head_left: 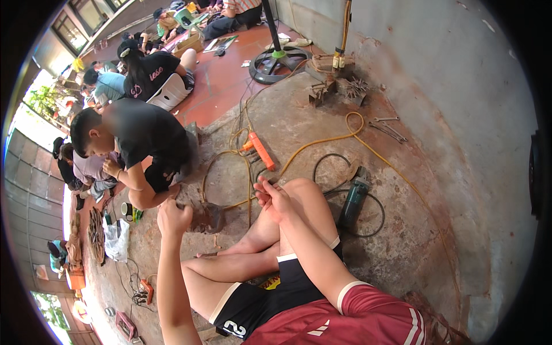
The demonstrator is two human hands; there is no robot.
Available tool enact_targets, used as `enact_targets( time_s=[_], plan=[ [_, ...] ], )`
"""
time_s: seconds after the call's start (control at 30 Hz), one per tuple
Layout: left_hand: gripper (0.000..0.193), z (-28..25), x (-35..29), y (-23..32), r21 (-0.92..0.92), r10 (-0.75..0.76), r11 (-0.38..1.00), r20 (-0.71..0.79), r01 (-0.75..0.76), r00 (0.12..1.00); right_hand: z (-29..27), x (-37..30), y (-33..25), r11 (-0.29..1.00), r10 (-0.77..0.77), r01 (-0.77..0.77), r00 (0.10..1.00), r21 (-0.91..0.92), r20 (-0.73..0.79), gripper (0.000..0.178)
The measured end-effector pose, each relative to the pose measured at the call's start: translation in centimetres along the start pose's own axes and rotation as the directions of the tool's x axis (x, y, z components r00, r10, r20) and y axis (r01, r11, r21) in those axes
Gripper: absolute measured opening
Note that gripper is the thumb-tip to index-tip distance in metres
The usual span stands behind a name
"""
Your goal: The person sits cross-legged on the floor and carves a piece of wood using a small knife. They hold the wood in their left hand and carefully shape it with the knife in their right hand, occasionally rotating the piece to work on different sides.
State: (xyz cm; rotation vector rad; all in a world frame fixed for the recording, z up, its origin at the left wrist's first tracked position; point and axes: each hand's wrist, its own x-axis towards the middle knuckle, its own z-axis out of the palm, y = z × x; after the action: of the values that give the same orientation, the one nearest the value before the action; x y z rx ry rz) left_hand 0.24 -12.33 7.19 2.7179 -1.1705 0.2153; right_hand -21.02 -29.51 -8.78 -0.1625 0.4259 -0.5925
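My left hand (174, 217) is raised in front of my left knee, its fingers closed; whatever they may hold is hidden. Just right of it on the floor sits a dark brownish block-like object (208, 217), and I cannot tell whether the hand touches it. Over my right shin my right hand (274, 199) is held palm up, its fingers loosely bent and apart, with nothing visible in it. A green and black angle grinder (353, 201) lies beside my right knee, its black cord looping around it. Beyond the right hand is an orange power strip (261, 151).
A yellow cord (397, 167) winds across the concrete floor. Wrenches (388, 127) and a box of metal rods (353, 89) lie near the wall. A person in black (149, 138) sits close on my left. A round stand base (279, 64) is farther back; a white plastic bag (117, 241) lies left.
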Motion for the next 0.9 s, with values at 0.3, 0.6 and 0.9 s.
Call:
enact_targets(
  time_s=[0.3, 0.6, 0.9],
  plan=[
    [0.032, 1.2, -12.8, 1.6, -0.062, 0.183, 0.982, 0.068, -0.179, 0.981, 1.0, 1.4, 1.3, 0.971, 0.106, -0.1, 0.994, -0.216, 0.018, 0.037],
    [0.051, 4.7, -19.5, 1.2, -0.165, 0.099, 0.977, -0.199, -0.133, 0.975, 0.6, 2.5, 5.6, 0.914, 0.078, -0.06, 0.997, -0.401, 0.027, 0.032],
    [0.066, 9.3, -23.3, 2.2, -0.362, -0.105, 0.932, -0.32, -0.019, 0.942, 0.3, 2.6, 8.2, 0.798, 0.234, -0.163, 0.971, -0.58, 0.049, 0.02]
  ],
)
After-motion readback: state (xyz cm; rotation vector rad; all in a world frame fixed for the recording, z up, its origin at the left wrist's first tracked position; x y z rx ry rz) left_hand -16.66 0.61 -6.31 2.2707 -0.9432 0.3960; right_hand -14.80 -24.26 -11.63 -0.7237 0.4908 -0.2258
